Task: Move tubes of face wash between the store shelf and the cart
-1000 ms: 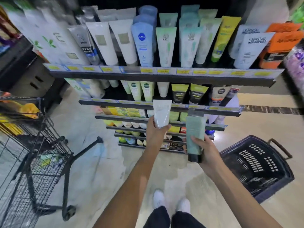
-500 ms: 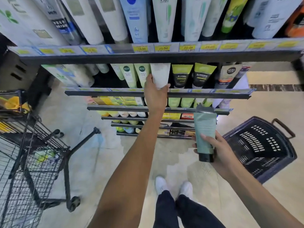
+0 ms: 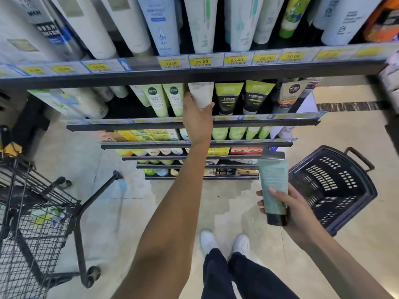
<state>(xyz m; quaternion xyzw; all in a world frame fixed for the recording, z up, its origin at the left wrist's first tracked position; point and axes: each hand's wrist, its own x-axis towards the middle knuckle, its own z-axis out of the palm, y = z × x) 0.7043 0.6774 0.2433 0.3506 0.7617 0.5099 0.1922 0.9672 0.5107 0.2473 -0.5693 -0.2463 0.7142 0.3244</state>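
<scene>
— While the left hand (image 3: pixel 197 119) reached to the second shelf (image 3: pixel 192 124), what did it grip?
— A white plastic tube (image 3: pixel 201 94), thumb and fingers curled round it — standing in the row between pale green tubes (image 3: pixel 167 100) and black-and-lime tubes (image 3: pixel 227 98).
— Right hand (image 3: pixel 289 203)?
— Curled round a teal tube with black cap (image 3: pixel 273 188), held upright, cap down, beside the dark plastic basket (image 3: pixel 336 186). Wire cart (image 3: pixel 32 212) stood far left.
</scene>
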